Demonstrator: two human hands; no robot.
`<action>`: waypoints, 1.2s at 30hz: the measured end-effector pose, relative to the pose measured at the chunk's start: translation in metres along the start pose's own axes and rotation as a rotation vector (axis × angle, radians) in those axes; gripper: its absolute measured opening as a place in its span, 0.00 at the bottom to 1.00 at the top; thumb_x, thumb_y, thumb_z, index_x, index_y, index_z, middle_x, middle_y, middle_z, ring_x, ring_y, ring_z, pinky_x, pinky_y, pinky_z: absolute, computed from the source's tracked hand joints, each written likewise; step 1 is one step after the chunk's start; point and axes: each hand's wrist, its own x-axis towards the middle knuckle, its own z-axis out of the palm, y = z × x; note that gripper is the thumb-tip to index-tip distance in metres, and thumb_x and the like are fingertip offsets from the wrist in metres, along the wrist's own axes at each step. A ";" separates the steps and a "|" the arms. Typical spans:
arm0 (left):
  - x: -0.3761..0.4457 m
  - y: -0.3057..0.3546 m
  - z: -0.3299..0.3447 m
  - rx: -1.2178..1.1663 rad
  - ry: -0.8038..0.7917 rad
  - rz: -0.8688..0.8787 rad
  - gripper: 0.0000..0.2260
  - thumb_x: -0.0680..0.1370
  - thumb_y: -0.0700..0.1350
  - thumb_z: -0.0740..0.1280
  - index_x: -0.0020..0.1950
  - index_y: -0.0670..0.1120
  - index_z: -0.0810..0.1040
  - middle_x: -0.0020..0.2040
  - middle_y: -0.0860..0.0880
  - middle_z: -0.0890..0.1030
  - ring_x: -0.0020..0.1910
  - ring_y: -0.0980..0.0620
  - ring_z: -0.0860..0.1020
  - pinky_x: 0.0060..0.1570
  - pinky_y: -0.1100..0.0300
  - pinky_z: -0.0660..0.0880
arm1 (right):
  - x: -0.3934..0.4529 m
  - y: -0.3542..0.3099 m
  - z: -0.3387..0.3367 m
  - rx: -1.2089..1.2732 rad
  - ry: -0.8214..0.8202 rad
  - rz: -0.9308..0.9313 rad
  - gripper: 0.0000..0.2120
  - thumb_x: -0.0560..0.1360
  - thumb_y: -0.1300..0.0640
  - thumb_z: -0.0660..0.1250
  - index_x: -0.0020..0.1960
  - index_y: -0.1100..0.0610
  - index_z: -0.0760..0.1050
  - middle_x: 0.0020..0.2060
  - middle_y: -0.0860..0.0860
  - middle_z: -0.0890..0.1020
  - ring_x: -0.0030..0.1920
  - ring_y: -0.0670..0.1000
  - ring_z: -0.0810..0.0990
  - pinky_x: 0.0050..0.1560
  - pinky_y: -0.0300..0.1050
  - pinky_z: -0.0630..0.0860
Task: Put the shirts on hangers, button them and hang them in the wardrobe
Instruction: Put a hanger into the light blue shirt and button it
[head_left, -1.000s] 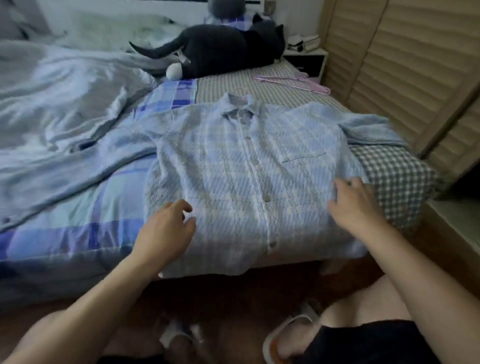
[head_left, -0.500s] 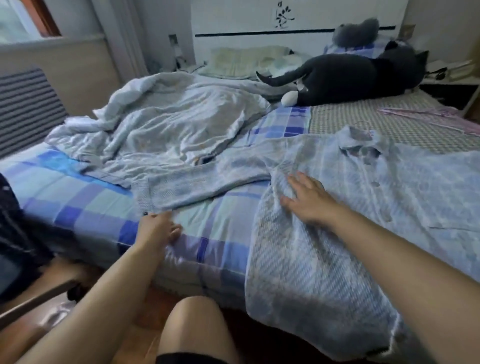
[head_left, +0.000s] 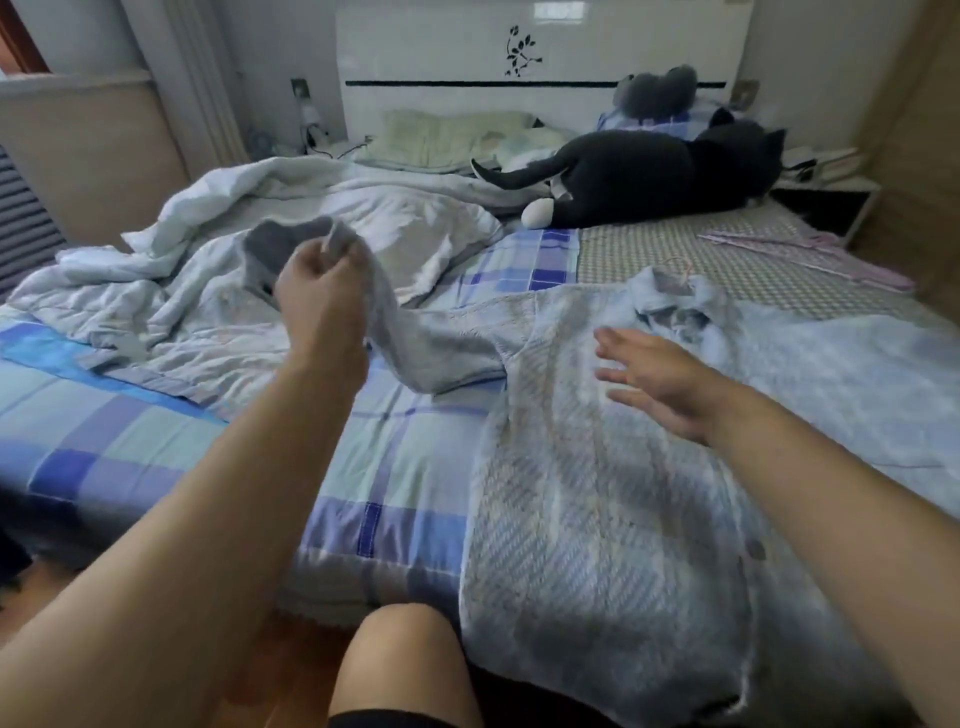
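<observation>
Shirt: the light blue checked shirt (head_left: 597, 509) lay flat on the bed (head_left: 395, 467), at about 4 o'clock in the view, with its hem hanging over the bed's near edge.
Collar: it (head_left: 675, 301) pointed toward the headboard (head_left: 545, 62), with a thin pink hanger hook (head_left: 681, 267) poking out of it.
Left hand: the left hand (head_left: 319, 296) was up in the air at about 10 o'clock, fingers curled, pinching the cuff of the shirt's sleeve (head_left: 426, 338) and lifting it off the bed.
Right hand: the right hand (head_left: 660, 379) was over the shirt's shoulder at about 3 o'clock, fingers straight and spread, holding nothing. I could not tell if it touched the cloth.
Hangers: more pink hangers (head_left: 810, 254) lay on the checked sheet at about 2 o'clock, well apart from the shirt.
Toy cat: a big dark plush cat (head_left: 649, 176) lay near the headboard at 1 o'clock.
Blanket: a pale, crumpled blanket (head_left: 260, 223) lay at about 11 o'clock.
</observation>
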 end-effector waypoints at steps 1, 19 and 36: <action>-0.024 0.015 0.025 0.004 -0.170 0.092 0.04 0.77 0.40 0.70 0.43 0.47 0.78 0.37 0.49 0.76 0.38 0.52 0.73 0.38 0.58 0.72 | -0.013 -0.014 -0.018 0.160 0.058 -0.025 0.29 0.82 0.43 0.62 0.78 0.55 0.64 0.74 0.54 0.70 0.69 0.56 0.75 0.69 0.55 0.73; -0.251 -0.115 0.073 0.840 -0.932 0.254 0.04 0.79 0.46 0.70 0.52 0.55 0.81 0.43 0.60 0.79 0.42 0.63 0.77 0.41 0.71 0.69 | -0.159 0.127 -0.155 -0.478 0.674 -0.174 0.06 0.79 0.60 0.67 0.49 0.51 0.81 0.43 0.44 0.80 0.44 0.42 0.78 0.42 0.35 0.71; -0.309 -0.126 0.127 0.711 -0.768 -0.099 0.13 0.74 0.47 0.69 0.34 0.45 0.69 0.28 0.49 0.75 0.32 0.46 0.76 0.33 0.53 0.71 | -0.146 0.159 -0.147 -0.850 0.545 -0.592 0.19 0.72 0.68 0.75 0.60 0.54 0.84 0.44 0.42 0.80 0.46 0.44 0.73 0.47 0.41 0.74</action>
